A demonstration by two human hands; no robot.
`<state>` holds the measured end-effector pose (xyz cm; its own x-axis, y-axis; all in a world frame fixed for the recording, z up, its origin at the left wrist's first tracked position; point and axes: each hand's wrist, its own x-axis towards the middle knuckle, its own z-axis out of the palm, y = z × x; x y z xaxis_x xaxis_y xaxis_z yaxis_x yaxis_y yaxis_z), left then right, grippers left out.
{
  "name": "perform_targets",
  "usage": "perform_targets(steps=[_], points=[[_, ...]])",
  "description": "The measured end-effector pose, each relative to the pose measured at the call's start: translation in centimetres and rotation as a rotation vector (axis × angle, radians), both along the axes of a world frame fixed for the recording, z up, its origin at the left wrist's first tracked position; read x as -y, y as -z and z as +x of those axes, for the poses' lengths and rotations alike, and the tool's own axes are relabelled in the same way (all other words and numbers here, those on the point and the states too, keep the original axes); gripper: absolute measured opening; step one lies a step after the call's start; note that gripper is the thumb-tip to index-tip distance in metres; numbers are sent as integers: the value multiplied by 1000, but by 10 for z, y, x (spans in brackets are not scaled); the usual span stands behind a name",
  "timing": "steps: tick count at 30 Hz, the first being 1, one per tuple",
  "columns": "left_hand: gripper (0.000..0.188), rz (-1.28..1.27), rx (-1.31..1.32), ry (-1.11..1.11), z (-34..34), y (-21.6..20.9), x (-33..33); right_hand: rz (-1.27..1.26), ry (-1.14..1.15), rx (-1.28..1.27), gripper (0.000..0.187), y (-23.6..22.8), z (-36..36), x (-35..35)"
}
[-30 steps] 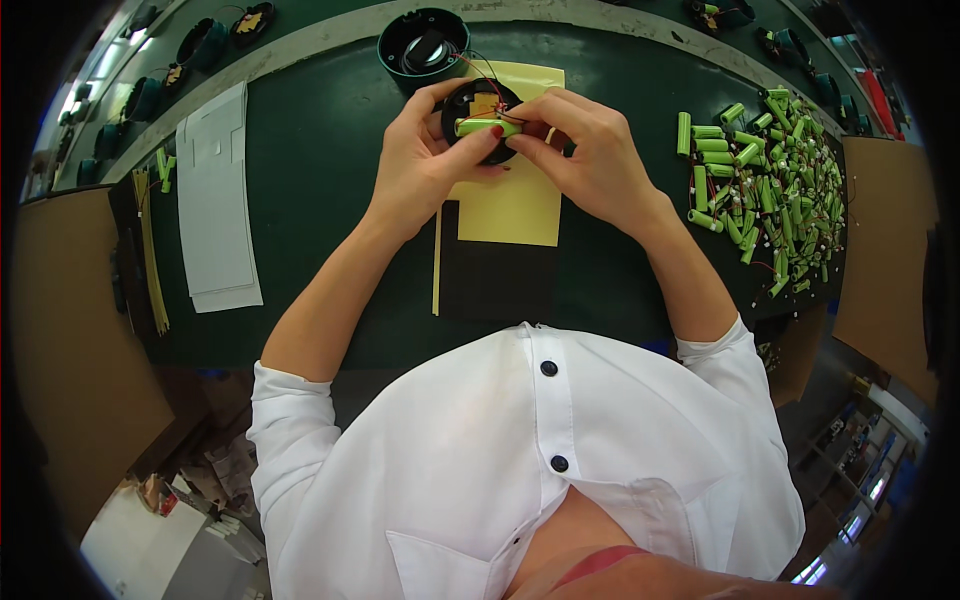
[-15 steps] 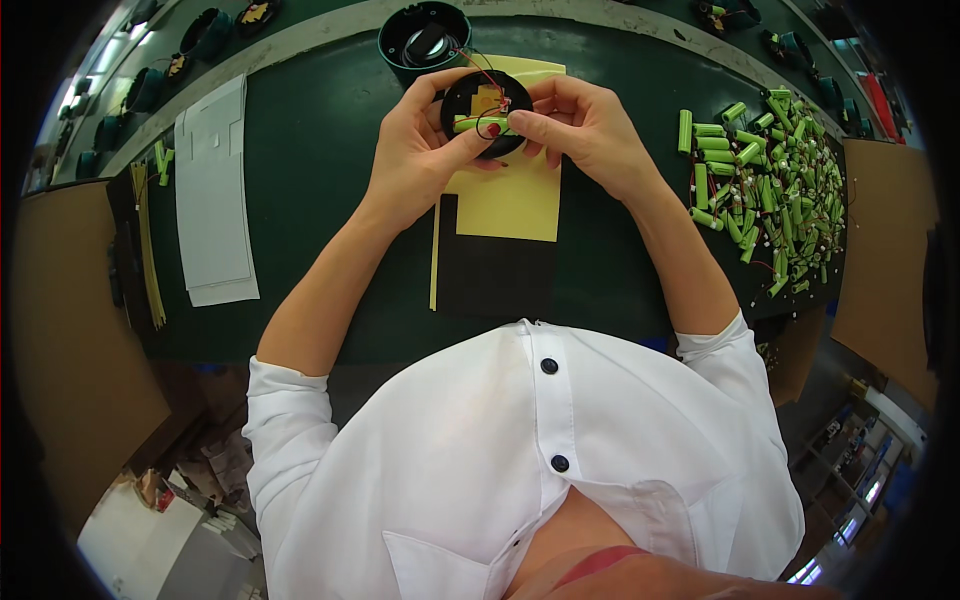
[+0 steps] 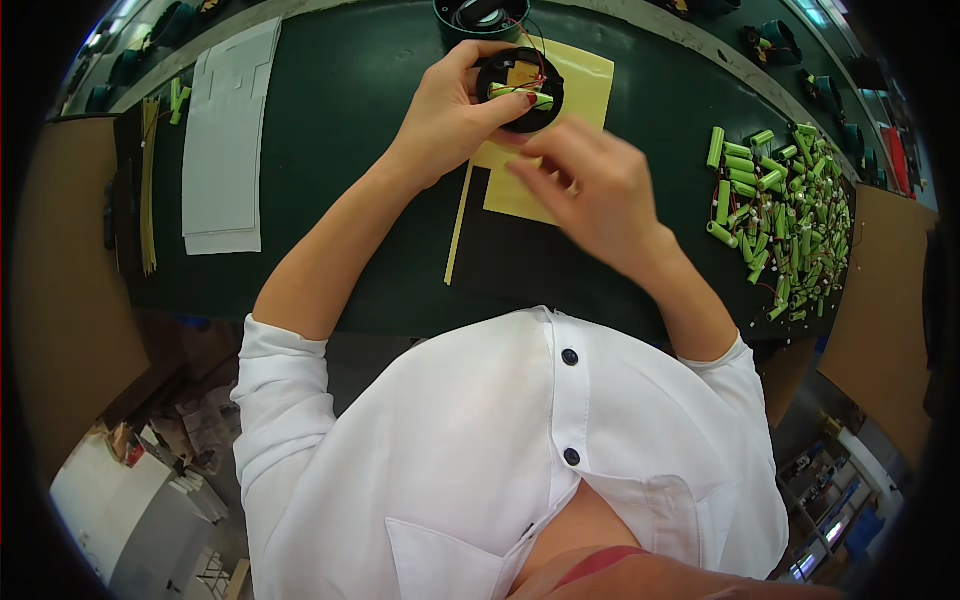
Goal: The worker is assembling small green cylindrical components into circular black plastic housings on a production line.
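My left hand (image 3: 450,115) grips a round black cover (image 3: 552,112) above the work table. Its thumb presses on a green battery (image 3: 502,91) lying across the cover, beside a yellow patch (image 3: 523,74). Thin red and dark wires (image 3: 541,48) run from the cover up to a dark green round housing (image 3: 470,28) behind it. My right hand (image 3: 600,185) is off the cover, just below and to its right, over a yellow sheet (image 3: 588,85). Its fingers are curled and blurred, with the thumb apart from them; I see nothing held.
Many loose green batteries (image 3: 790,220) with wires are heaped on the right. White sheets (image 3: 222,150) lie at left, beside yellow strips (image 3: 150,190). A black sheet (image 3: 530,255) lies under the yellow one. Cardboard (image 3: 885,290) borders the right side. More round housings (image 3: 780,42) stand beyond the far ledge.
My right hand has let go of the cover and moved down and to the right. My left hand still holds the cover with the battery. The whole view has shifted slightly.
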<state>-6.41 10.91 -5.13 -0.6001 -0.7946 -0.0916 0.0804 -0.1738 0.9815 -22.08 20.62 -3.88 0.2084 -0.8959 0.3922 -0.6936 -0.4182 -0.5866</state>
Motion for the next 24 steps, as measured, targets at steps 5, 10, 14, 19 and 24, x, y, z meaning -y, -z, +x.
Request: perform_targets(steps=[5,10,14,19,24], points=[[47,26,-5,21,-6,-2,-1,-72,-12,-255,19,15,28,-15],[47,-1,13,11,-4,1,1,555,-260,180,10,-34,5,-9],[47,-21,30,-10,3,0,1,485,-300,606,9,-43,-36,9],[47,0,12,31,-6,-2,3,420,-96,443,13,-24,-63,35],[47,-9,-1,50,-8,-2,3,238,-68,243,21,-8,-48,47]])
